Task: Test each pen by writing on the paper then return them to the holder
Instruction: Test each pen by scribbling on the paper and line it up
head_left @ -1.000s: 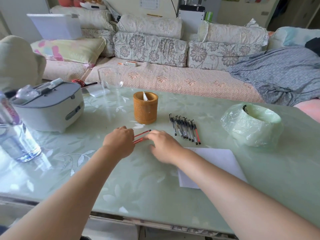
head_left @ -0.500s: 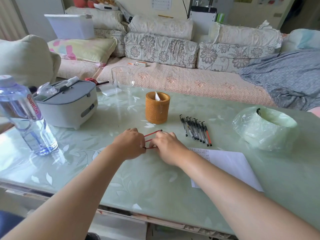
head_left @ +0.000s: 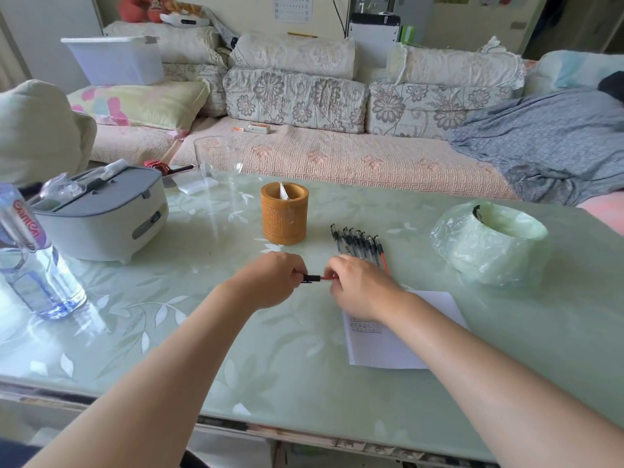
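Grip changing: half a second ago red pens were slanting toward holder (head_left: 284, 214) between the knuckles; now one red pen (head_left: 317, 278) is lying level between both hands. Left hand (head_left: 270, 282) is pinching black cap end, right hand (head_left: 361, 287) is curling round red barrel. Likely uncapping, so writing test is coming next. Long axis is running left-right, cap pointing to person's left. Pen is sitting just over surface (head_left: 236, 349), in front of holder, with paper (head_left: 405, 332) under right wrist. Row of pens (head_left: 358, 243) is waiting beside holder.
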A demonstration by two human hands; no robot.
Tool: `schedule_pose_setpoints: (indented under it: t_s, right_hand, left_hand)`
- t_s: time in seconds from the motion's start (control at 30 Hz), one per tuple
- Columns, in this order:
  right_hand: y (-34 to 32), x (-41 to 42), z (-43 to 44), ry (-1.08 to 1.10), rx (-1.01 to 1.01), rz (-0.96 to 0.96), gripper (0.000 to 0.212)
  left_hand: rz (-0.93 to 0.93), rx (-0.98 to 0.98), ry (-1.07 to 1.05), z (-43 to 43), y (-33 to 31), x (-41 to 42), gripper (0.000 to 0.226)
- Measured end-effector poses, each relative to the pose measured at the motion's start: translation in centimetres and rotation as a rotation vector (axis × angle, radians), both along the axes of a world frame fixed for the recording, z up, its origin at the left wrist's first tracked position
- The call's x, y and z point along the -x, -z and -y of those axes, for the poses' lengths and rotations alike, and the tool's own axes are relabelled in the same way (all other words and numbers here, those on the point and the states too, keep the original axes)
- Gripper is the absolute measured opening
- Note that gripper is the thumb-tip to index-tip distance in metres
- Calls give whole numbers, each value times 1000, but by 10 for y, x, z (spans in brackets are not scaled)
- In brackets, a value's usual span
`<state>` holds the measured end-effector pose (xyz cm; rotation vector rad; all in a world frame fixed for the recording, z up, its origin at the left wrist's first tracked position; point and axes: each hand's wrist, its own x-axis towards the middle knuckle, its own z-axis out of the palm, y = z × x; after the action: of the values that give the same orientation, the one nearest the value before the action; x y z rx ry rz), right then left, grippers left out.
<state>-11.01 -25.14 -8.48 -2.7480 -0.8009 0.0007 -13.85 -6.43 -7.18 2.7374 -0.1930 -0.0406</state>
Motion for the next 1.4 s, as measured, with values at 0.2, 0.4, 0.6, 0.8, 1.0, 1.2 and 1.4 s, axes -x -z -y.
schedule_pose_setpoints:
  t_s: [0.2,0.4,0.6,0.8,1.0,1.2,1.4]
  right_hand:
    - [2,1,30,-29,-148,-49,26]
    - [4,-2,60,-45,-136,97,25]
    - [11,-2,72,-2,-172,36,23]
    - [12,4,80,40,-112,124,24]
    - [15,9,86,43,-78,152,22]
    - [16,15,89,66,-59,161,25]
    - [14,16,91,109,-123,-98,31]
  left_hand:
    - [53,150,81,33,1,-7,13]
    - [-5,227,132,51,-2,-16,3]
    - [21,195,145,68,-5,-20,6]
    - [-40,212,157,80,-4,-27,4]
    - [-94,192,190,83,-4,-29,2]
    - [-125,167,210,83,-8,-26,2]
    - [-95,102,172,85,-9,-23,2]
